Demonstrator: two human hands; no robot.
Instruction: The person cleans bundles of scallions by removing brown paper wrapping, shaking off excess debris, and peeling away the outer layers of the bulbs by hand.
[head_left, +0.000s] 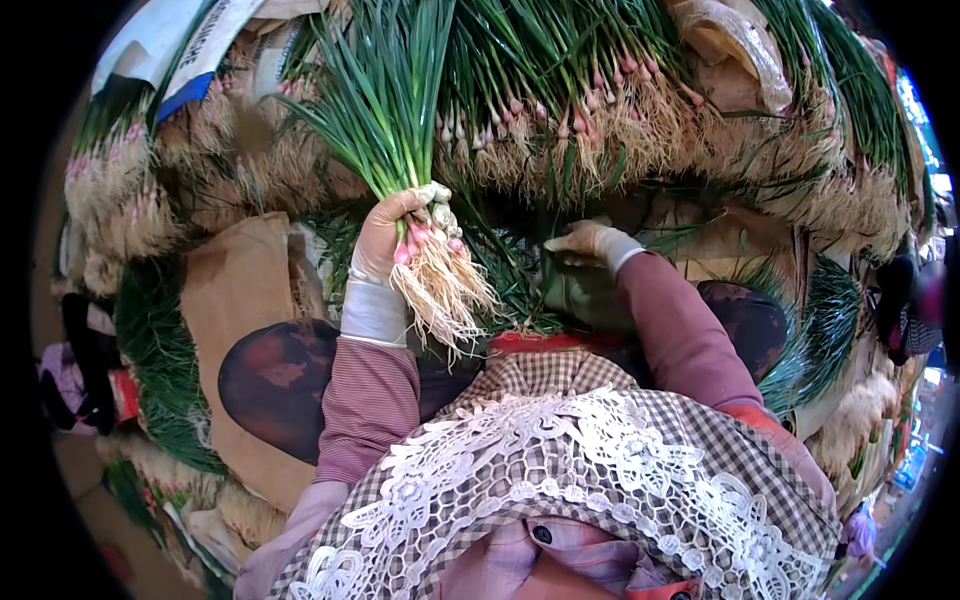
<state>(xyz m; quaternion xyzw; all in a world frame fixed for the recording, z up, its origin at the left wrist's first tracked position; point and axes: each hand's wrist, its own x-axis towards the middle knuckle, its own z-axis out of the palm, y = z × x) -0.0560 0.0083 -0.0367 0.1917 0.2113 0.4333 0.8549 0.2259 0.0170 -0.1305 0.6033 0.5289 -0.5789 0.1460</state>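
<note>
My left hand (pixel 378 240), in a thin pale glove, is closed around a bunch of green garlic (pixel 415 150). Long green leaves fan upward from the fist, while pink-white bulbs and pale stringy roots (pixel 445 290) hang below it, over my lap. To the right, my gloved right hand (pixel 588 243) hovers above a dark green patch between my knees, apart from the bunch. Its fingers point left and look pressed together; whatever they hold, if anything, does not show.
Across the far side lies a long row of green garlic (pixel 600 100), roots toward me. A brown sheet (pixel 240 320) lies beside my left knee, with green leaves (pixel 160 360) heaped beyond it. More leaves (pixel 830 320) lie at the right. Clear plastic (pixel 745 50) rests on the far row.
</note>
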